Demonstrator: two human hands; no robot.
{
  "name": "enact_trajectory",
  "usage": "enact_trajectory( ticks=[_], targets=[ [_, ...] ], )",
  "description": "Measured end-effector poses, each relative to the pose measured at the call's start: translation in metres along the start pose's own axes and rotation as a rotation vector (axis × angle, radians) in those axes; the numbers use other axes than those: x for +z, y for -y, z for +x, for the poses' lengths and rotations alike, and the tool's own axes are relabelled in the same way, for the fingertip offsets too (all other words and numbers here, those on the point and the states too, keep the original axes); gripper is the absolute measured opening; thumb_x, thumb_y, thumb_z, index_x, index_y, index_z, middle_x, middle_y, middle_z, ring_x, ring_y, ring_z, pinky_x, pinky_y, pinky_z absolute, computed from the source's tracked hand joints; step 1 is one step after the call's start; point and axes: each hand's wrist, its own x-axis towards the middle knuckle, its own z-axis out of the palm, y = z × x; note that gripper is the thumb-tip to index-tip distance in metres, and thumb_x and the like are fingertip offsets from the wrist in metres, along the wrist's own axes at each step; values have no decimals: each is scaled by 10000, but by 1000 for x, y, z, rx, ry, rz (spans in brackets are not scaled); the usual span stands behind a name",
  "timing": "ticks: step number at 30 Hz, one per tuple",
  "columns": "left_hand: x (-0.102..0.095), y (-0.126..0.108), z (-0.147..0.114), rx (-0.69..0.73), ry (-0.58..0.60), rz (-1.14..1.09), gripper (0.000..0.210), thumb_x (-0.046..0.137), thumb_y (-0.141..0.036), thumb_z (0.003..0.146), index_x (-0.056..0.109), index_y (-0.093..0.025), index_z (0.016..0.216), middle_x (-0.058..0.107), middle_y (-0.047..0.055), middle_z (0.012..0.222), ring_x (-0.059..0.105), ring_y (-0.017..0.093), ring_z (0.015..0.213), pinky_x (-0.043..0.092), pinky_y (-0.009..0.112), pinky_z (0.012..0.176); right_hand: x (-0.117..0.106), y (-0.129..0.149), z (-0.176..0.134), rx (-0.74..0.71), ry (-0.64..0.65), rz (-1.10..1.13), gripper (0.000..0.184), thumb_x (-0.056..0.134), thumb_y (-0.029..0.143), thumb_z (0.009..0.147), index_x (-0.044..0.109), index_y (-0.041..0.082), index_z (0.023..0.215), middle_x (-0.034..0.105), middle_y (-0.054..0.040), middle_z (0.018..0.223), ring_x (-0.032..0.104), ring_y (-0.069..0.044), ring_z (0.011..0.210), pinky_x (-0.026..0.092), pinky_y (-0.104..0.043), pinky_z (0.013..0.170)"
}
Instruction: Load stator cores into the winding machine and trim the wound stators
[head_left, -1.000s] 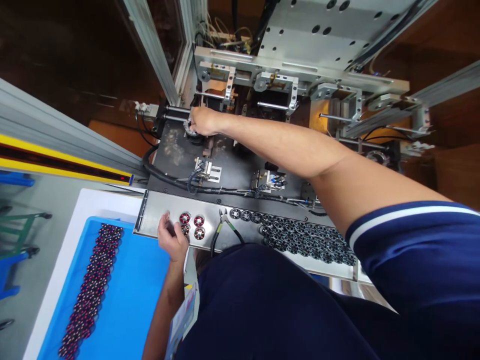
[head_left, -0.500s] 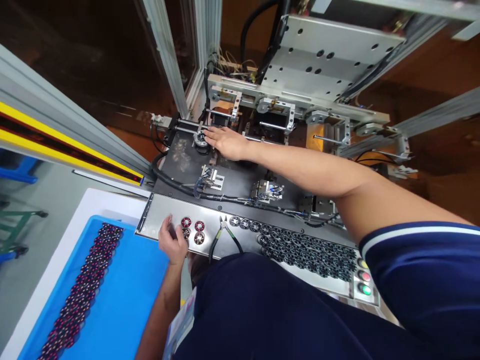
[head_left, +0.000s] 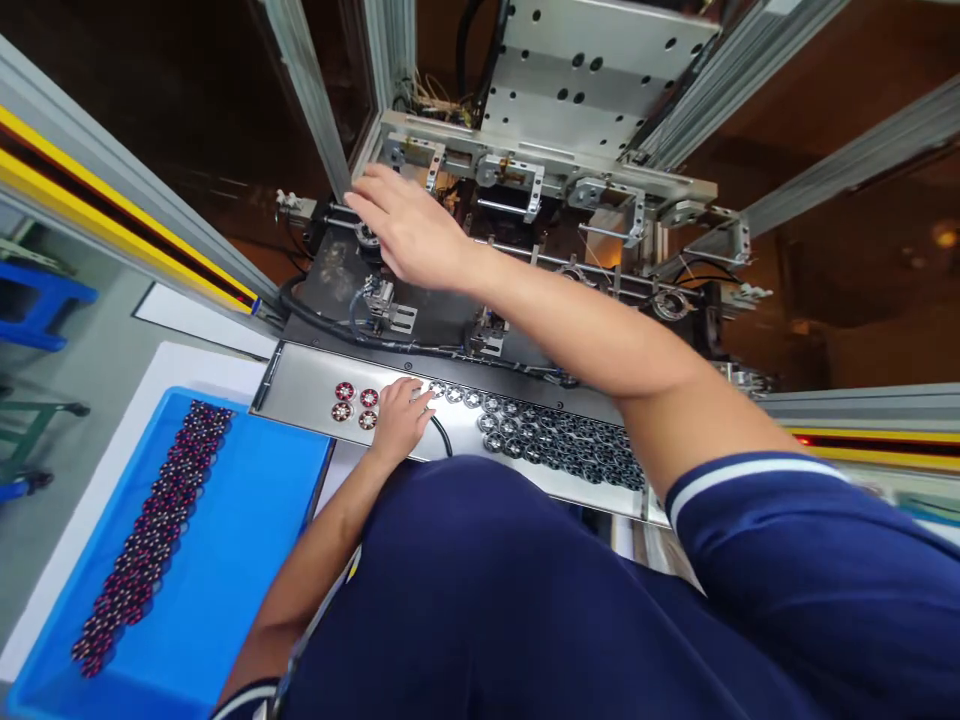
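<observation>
My right hand [head_left: 416,235] hovers over the left end of the machine, fingers stretched out and holding nothing visible. Beneath its fingers a round holder [head_left: 367,236] shows in part; whether a workpiece sits in it is hidden. My left hand [head_left: 399,415] reaches over the metal ledge, fingers apart, with its tips close to the leftmost bare stator [head_left: 437,390] in a short row. I cannot tell whether they touch it. Cutting pliers [head_left: 441,435] lie mostly hidden under this hand. Several red-wound stators [head_left: 344,391] lie on the ledge just left of it.
Many dark stators [head_left: 559,440] crowd the ledge's right part. A blue tray [head_left: 247,520] at lower left carries rows of red-wound stators [head_left: 154,540]. Clamp brackets [head_left: 517,190] and small sensor mounts [head_left: 390,308] stand on the machine bed. A yellow light curtain [head_left: 150,225] borders the left side.
My right hand has lifted off the round holder. My left hand has moved right along the ledge, from beside the red-wound stators to over the pliers. The view has shifted.
</observation>
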Motion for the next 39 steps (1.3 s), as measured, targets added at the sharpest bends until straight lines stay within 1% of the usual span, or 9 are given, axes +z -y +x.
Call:
enact_trajectory(
  ticks=[4,8,11,18,22,25,32,36,39],
  targets=[
    [18,-7,15,-36,66,-24,163,696,-214,822,715,-209,984,666,130,1120,563,320,1151,424,493,1006,-29,38,-99,-28,-99,197,443,334,170,990,508,86,1389,525,-152,1432,390,-257,1457,336,-505,1205],
    [11,-10,26,-81,87,-70,26,671,-194,833,660,-200,856,667,127,1014,578,309,1077,423,496,992,-17,62,-193,110,-171,409,344,464,204,972,616,170,1278,641,-172,1301,544,-268,1333,484,-524,1125],
    [-11,-21,27,-73,108,-146,57,647,-233,859,617,-200,893,667,103,966,597,283,1024,443,477,980,-3,75,-228,229,-176,521,301,532,229,956,644,203,1234,695,-160,1194,627,-279,1210,552,-540,1034],
    [-77,-76,8,27,193,-441,278,539,-470,935,556,-212,1035,661,70,1005,648,207,973,528,353,887,-22,95,-219,134,-159,775,337,581,297,961,605,237,1292,677,-116,1156,654,-212,1080,590,-408,938],
    [-75,-98,-5,-46,121,-612,431,474,-599,932,527,-204,1096,678,80,928,685,205,842,561,352,773,-29,109,-214,171,-309,717,250,550,281,973,666,217,1185,696,-111,1025,666,-216,977,599,-409,875],
    [-66,-103,-12,-189,-7,-745,444,533,-605,906,550,-204,1097,704,68,878,708,205,810,570,355,762,-34,112,-212,221,-301,733,249,577,307,958,674,237,1176,694,-114,1042,663,-229,1008,595,-427,901],
    [-79,-91,-16,-188,-30,-661,334,751,-452,805,732,-202,1025,765,68,939,727,214,847,591,355,810,-52,71,-190,101,114,1142,168,599,233,950,757,213,1003,619,-115,1332,604,-194,1251,494,-415,1084],
    [-88,-87,-14,-21,38,-557,270,759,-377,815,773,-239,1046,791,65,1006,746,230,928,603,364,865,-46,56,-178,-30,424,1298,180,596,237,956,763,174,979,541,-116,1472,513,-201,1376,401,-381,1160],
    [-88,-88,-11,68,99,-572,255,763,-338,818,774,-254,1059,792,67,1037,749,232,975,599,356,900,-44,51,-174,-155,568,1349,235,573,263,973,744,103,957,512,-164,1491,468,-230,1412,368,-370,1169]
  ],
)
